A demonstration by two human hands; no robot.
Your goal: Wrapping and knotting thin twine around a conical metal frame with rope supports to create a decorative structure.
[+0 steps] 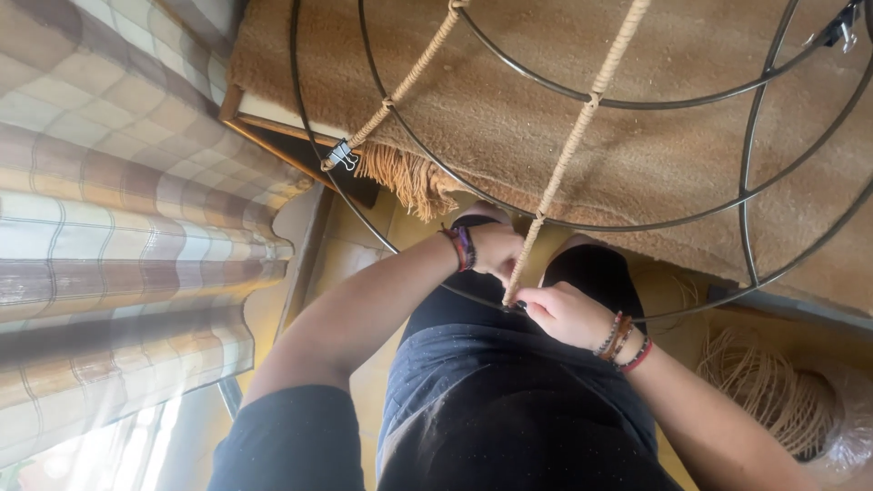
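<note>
two hands, left hand [496, 250] and right hand [564, 312] pinching one cord [575, 136], wire frame [637, 223], one binder clip [342, 155]

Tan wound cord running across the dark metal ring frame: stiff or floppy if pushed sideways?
Probably springy: the tan wound cord runs straight, so likely taut, knotted to the dark metal ring frame. Its wrapped surface looks grippy. Both hands pinch its lower end.

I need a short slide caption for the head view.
Both hands, left and right, wrap tan cord around a round wire frame.
</note>
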